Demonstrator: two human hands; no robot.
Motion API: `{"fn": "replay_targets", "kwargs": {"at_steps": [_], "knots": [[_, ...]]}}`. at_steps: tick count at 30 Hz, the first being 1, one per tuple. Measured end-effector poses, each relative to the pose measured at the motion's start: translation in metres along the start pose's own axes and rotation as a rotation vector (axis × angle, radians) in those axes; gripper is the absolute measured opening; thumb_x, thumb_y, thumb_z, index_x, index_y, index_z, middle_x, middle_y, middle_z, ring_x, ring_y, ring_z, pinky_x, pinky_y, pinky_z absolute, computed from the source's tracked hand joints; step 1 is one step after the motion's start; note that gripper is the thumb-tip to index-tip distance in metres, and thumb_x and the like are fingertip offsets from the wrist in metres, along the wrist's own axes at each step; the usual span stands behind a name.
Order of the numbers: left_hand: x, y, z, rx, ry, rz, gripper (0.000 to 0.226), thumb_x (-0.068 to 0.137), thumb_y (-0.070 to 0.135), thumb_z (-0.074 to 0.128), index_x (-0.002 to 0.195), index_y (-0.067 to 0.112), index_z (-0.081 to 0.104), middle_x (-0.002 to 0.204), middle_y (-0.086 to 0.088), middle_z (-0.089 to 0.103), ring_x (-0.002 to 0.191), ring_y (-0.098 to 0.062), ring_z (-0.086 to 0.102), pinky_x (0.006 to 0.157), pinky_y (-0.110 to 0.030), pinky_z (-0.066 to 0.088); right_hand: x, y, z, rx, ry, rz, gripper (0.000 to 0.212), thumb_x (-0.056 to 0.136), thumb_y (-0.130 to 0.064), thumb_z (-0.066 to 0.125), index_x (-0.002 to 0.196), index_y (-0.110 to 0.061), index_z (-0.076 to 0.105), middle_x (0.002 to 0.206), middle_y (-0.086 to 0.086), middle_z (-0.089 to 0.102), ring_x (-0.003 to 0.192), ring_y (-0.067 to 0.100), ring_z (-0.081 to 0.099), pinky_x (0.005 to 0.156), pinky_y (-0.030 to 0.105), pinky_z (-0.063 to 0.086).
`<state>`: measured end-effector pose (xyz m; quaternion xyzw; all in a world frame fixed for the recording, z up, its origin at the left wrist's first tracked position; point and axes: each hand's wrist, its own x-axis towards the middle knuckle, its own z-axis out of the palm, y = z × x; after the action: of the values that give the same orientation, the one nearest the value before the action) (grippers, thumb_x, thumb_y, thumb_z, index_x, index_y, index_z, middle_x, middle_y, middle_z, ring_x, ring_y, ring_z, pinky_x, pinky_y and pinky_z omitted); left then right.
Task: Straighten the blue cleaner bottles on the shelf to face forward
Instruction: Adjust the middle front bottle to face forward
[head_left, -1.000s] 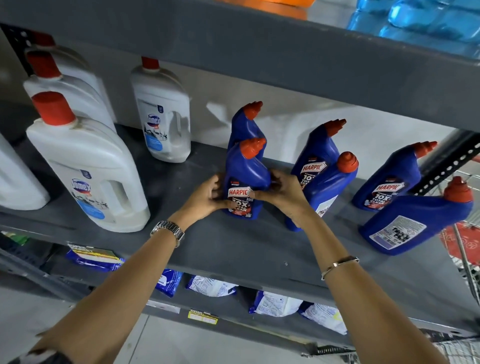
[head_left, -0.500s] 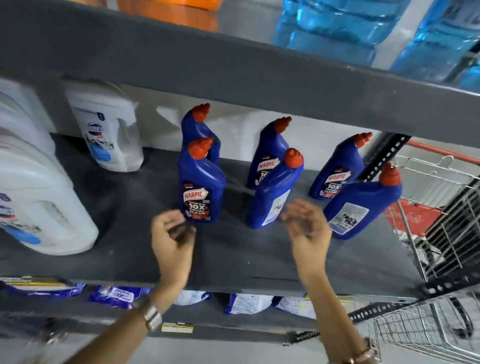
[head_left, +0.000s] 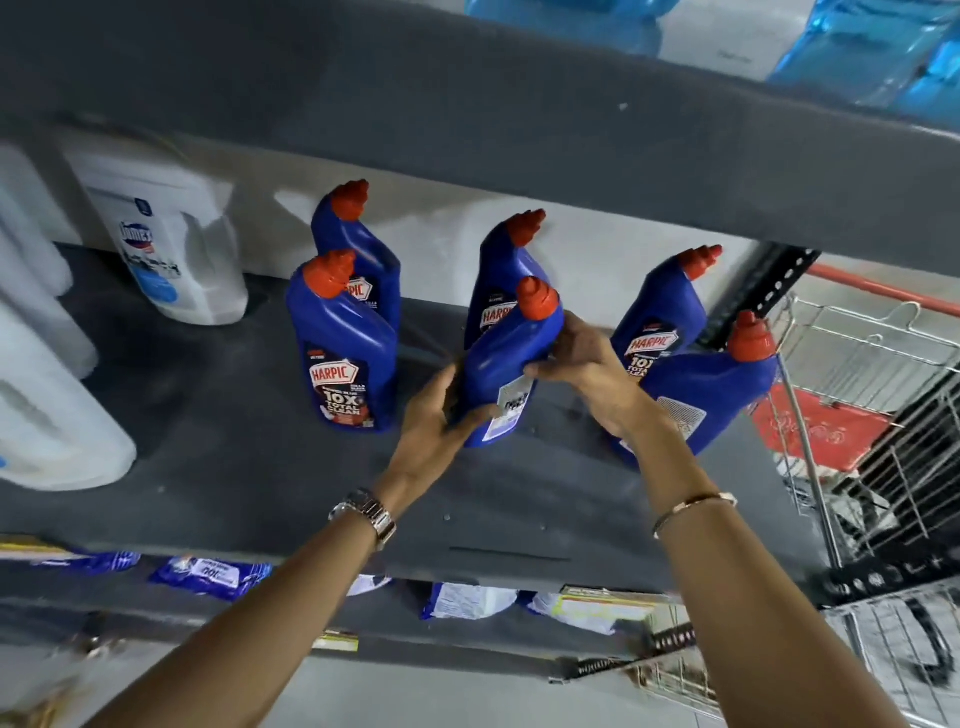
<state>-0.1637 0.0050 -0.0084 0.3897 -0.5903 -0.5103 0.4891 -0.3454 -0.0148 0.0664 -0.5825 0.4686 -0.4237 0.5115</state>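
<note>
Your left hand (head_left: 436, 421) is cupping the lower left side of the middle front bottle (head_left: 506, 374), fingers curled around its base; your right hand (head_left: 587, 374) is clamping the right side, thumb lying across the front near the white back label. So both hands are gripping that one bottle, and it is tilting right with its back label facing you, print too small to read. It is sitting mid-shelf on the grey metal shelf (head_left: 234, 467), matte and scuffed. Left of it, the front-left bottle (head_left: 345, 353) is standing upright, showing "HARPIC 10X TOTAL CLEAN". Behind are three more blue bottles, the rear one (head_left: 491, 270) showing part of "HARPIC". The far-right bottle (head_left: 711, 395) is leaning over, back label out. All are glossy blue plastic with angled necks and orange-red ribbed caps. A white jug (head_left: 171, 244) at back left is reading "Domex". You are wearing a metal watch (head_left: 366, 512) and a thin bangle (head_left: 691, 506). A wire cart (head_left: 857, 364) is sitting at right.
</note>
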Motion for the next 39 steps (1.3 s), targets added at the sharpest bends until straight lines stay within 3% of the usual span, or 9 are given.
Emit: {"fn": "replay_targets", "kwargs": {"at_steps": [6, 11, 14, 16, 18, 22, 26, 31, 39], "knots": [[0.017, 0.012, -0.015, 0.061, -0.027, -0.037, 0.058, 0.082, 0.007, 0.062, 0.133, 0.016, 0.037, 0.124, -0.003, 0.057, 0.108, -0.005, 0.058, 0.088, -0.014, 0.049, -0.009, -0.008, 0.011, -0.153, 0.283, -0.014, 0.049, 0.059, -0.007, 0.082, 0.099, -0.015, 0.055, 0.101, 0.01, 0.067, 0.096, 0.027, 0.065, 0.084, 0.046, 0.056], [-0.011, 0.008, 0.024, 0.219, 0.323, 0.118, 0.057, 0.074, 0.015, 0.072, 0.123, 0.019, 0.044, 0.12, -0.004, 0.052, 0.107, -0.006, 0.053, 0.091, -0.026, 0.048, -0.014, -0.029, 0.038, -0.362, 0.634, -0.014, 0.048, 0.055, -0.034, 0.083, 0.088, -0.024, 0.049, 0.08, -0.007, 0.064, 0.078, 0.018, 0.066, 0.069, 0.037, 0.057], [-0.014, 0.01, 0.046, 0.331, 0.343, 0.151, 0.082, 0.059, 0.026, 0.083, 0.127, 0.012, 0.04, 0.122, 0.003, 0.045, 0.101, 0.006, 0.047, 0.084, -0.001, 0.04, -0.018, -0.04, 0.053, -0.41, 0.744, -0.044, 0.049, 0.057, -0.035, 0.08, 0.088, -0.023, 0.045, 0.079, -0.005, 0.063, 0.075, 0.021, 0.065, 0.063, 0.029, 0.05], [-0.009, 0.019, 0.055, 0.294, 0.427, 0.137, 0.076, 0.059, 0.023, 0.082, 0.122, 0.014, 0.042, 0.118, 0.002, 0.048, 0.095, 0.001, 0.05, 0.077, -0.001, 0.043, -0.023, -0.045, 0.064, -0.408, 0.779, -0.074, 0.05, 0.058, -0.035, 0.079, 0.088, -0.023, 0.042, 0.079, -0.004, 0.062, 0.072, 0.02, 0.063, 0.059, 0.025, 0.045], [-0.004, 0.026, 0.056, 0.192, 0.469, 0.118, 0.059, 0.065, 0.017, 0.077, 0.115, 0.017, 0.046, 0.108, 0.001, 0.057, 0.088, -0.002, 0.055, 0.073, -0.012, 0.05, -0.028, -0.048, 0.072, -0.429, 0.746, -0.111, 0.051, 0.059, -0.038, 0.078, 0.089, -0.024, 0.04, 0.081, -0.004, 0.064, 0.071, 0.019, 0.063, 0.06, 0.025, 0.046], [0.003, 0.031, 0.04, 0.178, 0.382, 0.114, 0.029, 0.073, 0.018, 0.07, 0.096, 0.02, 0.051, 0.077, 0.007, 0.058, 0.067, 0.001, 0.055, 0.06, -0.007, 0.042, -0.03, -0.06, 0.051, -0.358, 0.448, -0.054, 0.051, 0.059, -0.044, 0.08, 0.094, -0.024, 0.049, 0.085, -0.003, 0.067, 0.08, 0.018, 0.067, 0.073, 0.036, 0.054], [0.011, 0.035, 0.02, 0.178, 0.185, 0.125, 0.035, 0.076, 0.016, 0.07, 0.103, 0.024, 0.049, 0.096, -0.001, 0.055, 0.084, -0.001, 0.056, 0.071, -0.004, 0.044, -0.028, -0.063, 0.009, -0.103, 0.262, -0.042, 0.057, 0.066, -0.012, 0.08, 0.114, -0.02, 0.051, 0.108, 0.001, 0.06, 0.099, 0.01, 0.058, 0.07, 0.013, 0.053], [0.022, 0.04, 0.003, 0.145, -0.103, -0.037, 0.046, 0.074, 0.013, 0.071, 0.114, 0.014, 0.049, 0.103, 0.0, 0.061, 0.091, -0.001, 0.059, 0.073, -0.007, 0.049, -0.019, -0.052, -0.014, -0.054, 0.059, -0.014, 0.058, 0.066, -0.002, 0.074, 0.118, -0.018, 0.055, 0.117, 0.008, 0.063, 0.103, 0.021, 0.064, 0.086, 0.033, 0.055], [0.024, 0.028, -0.012, 0.163, -0.175, -0.119, 0.062, 0.076, 0.008, 0.068, 0.129, 0.009, 0.036, 0.117, -0.004, 0.056, 0.104, -0.011, 0.056, 0.079, -0.016, 0.052, -0.02, -0.028, -0.002, -0.245, 0.116, -0.06, 0.05, 0.069, 0.006, 0.072, 0.115, -0.008, 0.06, 0.107, 0.007, 0.063, 0.103, 0.024, 0.06, 0.089, 0.031, 0.054]]}}
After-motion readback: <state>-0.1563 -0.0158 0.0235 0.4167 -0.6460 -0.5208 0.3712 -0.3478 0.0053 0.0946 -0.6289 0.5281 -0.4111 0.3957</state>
